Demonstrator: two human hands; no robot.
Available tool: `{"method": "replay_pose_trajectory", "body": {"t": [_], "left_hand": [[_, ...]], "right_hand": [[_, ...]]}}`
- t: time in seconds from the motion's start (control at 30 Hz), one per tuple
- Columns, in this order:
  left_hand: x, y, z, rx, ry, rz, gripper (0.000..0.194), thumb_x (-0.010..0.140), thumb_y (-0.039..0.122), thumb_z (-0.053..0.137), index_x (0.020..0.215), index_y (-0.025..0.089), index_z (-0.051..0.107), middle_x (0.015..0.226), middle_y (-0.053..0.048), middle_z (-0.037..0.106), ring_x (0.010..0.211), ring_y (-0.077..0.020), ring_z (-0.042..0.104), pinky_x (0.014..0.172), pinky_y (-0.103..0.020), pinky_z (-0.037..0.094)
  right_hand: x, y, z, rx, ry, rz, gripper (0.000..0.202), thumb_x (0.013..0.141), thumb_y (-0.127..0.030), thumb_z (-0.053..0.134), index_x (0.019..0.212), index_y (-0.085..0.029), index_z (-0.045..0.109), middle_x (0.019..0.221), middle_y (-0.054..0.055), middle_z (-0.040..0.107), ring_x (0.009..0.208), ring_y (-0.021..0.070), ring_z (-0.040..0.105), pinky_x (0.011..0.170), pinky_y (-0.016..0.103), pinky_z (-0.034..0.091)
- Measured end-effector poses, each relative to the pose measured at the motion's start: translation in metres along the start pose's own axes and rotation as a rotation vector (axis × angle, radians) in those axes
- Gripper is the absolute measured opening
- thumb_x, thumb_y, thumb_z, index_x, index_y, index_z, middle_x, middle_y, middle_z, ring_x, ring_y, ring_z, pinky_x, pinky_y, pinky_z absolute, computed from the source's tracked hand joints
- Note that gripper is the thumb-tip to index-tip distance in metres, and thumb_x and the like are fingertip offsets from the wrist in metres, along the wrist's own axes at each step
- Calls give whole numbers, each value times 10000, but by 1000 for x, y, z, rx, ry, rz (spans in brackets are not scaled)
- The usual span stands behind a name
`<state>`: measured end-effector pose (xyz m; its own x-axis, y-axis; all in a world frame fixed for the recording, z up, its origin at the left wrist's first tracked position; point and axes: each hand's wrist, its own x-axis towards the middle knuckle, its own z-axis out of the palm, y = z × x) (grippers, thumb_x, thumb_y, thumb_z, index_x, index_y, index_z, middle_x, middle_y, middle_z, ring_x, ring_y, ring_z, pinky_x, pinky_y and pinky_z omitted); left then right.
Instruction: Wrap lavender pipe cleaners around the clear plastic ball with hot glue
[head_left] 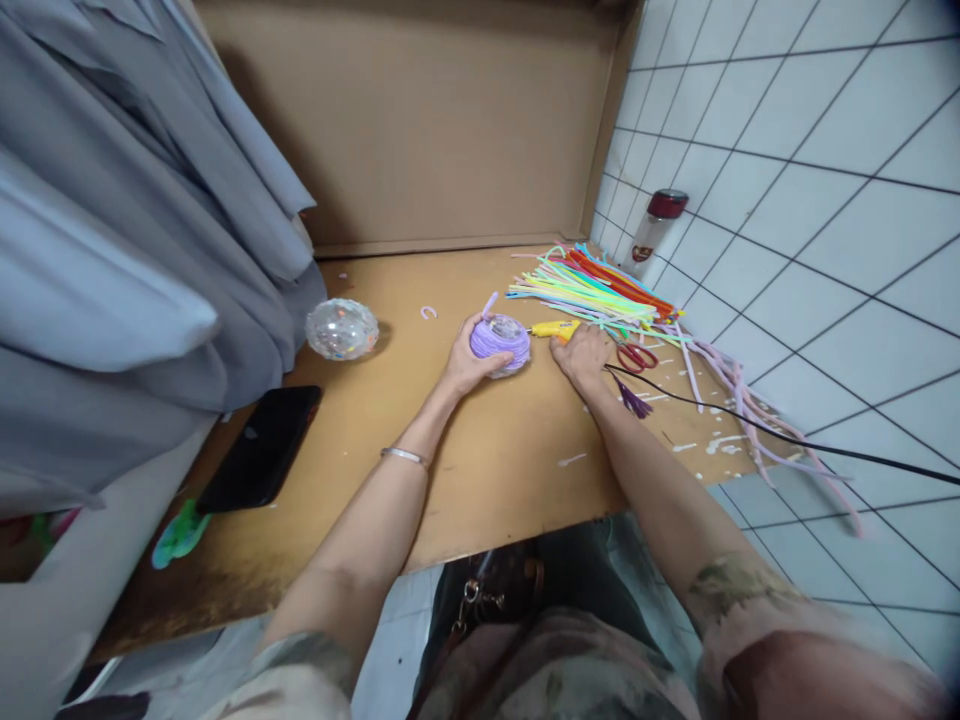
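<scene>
Bare board (495,460) ahead; pipe cleaners (600,290) and cord (750,425) crowd the right.

Home craft corner: pipe cleaners (600,290), cardboard-topped table (480,450).

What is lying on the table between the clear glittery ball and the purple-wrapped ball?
In the head view, a small curled pink scrap lies between the clear glittery ball and the purple-wrapped ball held by the left hand; the rest is bare board.

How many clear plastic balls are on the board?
2. One bare clear ball sits at the left by the grey cloth; the other, wrapped in purple pipe cleaner, is in the left hand. None visibly hidden.
</scene>
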<state>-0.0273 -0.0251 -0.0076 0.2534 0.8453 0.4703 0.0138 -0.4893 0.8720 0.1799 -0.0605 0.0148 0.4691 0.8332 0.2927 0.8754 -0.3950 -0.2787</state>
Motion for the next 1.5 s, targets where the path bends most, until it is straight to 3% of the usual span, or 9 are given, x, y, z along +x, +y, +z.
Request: {"method": "replay_pose_trajectory", "body": {"t": [0.6,1.07,1.5], "left_hand": [[-5,-9,3,-24,105,-8,833,534,469,909,1237,196,556,1227,-102,662,1119,-255,673,1050,-399,521],[-8,5,-3,28,91,-23,806,530,438,907,1226,197,580,1228,-101,665,1153,-272,661,1092,-428,495],[-9,7,-2,2,67,-63,842,523,508,897,1231,199,562,1185,-102,685,1065,-251,690,1002,-391,545]], "right_hand": [[-4,-4,-4,-66,-56,-1,573,916,-404,449,1313,-4,558,1342,279,580,1212,362,513,989,464,379],[0,-3,4,-24,-30,33,606,887,-465,509,1291,-19,576,1338,269,588,1195,366,512,992,471,367],[-5,1,-3,-30,-61,34,616,905,-499,483,1286,-28,598,1318,269,606,1202,366,504,976,450,364]]}}
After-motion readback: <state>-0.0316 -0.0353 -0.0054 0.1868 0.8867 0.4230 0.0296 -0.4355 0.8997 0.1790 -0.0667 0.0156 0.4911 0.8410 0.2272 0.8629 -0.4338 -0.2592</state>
